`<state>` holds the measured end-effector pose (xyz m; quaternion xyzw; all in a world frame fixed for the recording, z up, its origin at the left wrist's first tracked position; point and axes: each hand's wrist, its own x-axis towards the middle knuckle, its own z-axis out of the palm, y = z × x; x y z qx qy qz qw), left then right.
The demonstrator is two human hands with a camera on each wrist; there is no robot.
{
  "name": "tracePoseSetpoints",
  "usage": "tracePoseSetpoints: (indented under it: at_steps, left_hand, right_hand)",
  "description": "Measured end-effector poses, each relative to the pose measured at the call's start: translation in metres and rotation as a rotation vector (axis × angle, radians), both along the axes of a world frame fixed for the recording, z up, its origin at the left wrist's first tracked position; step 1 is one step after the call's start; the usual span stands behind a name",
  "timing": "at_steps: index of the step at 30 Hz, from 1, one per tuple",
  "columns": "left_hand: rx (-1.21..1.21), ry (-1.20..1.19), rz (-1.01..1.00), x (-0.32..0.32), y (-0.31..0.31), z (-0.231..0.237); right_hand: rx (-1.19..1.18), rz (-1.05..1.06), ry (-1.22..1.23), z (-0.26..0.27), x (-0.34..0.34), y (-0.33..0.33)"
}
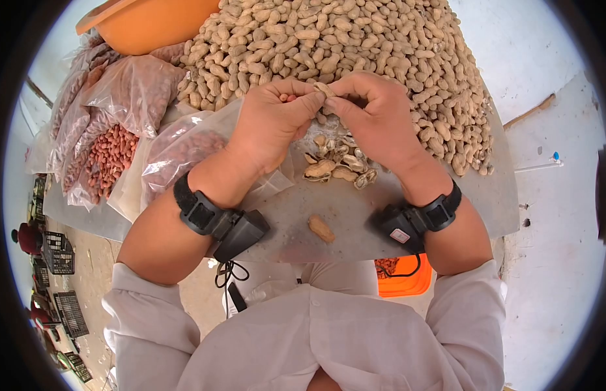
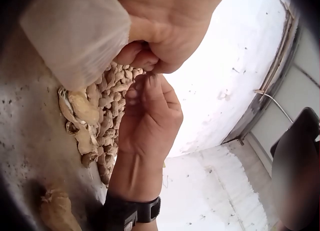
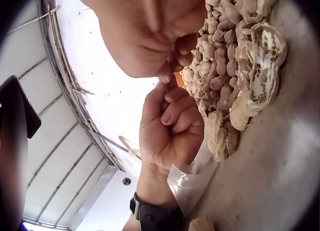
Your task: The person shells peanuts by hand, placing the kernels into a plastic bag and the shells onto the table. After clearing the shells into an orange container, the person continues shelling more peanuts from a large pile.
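Note:
Both hands meet fingertip to fingertip above the table, in front of a large heap of unshelled peanuts [image 1: 303,39]. Between them the left hand [image 1: 267,127] and the right hand [image 1: 378,117] pinch one peanut pod [image 1: 324,89]. Red kernels [image 1: 287,98] show in the left hand's curled fingers. Split shells [image 1: 335,159] lie on the table just below the hands, and a single pod [image 1: 321,228] lies nearer the body. In both wrist views the fingertips touch, and the pod is mostly hidden by them.
An orange basin [image 1: 146,26] stands at the back left. Clear bags of red kernels [image 1: 111,156] lie on the left, one bag [image 1: 192,150] close to the left forearm. Below the table's front edge is an orange container [image 1: 407,280]. Black crates [image 1: 58,254] stand on the floor at left.

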<state>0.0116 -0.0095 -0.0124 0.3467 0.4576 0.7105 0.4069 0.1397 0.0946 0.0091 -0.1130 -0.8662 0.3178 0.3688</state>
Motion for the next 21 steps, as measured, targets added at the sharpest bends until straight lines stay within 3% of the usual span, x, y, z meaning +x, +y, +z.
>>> tracePoseSetpoints:
  at_steps: [12,21]
  left_hand:
    - [-0.011,-0.184,-0.141,-0.0052,0.0013,0.0005]
    - [0.062,-0.123,-0.084,-0.0038,0.0020,0.0006]
  right_hand:
    - [-0.095,0.030,0.052,-0.0010,0.0015,0.0036]
    - [-0.421,0.121,-0.030,-0.0009,0.0017,0.0069]
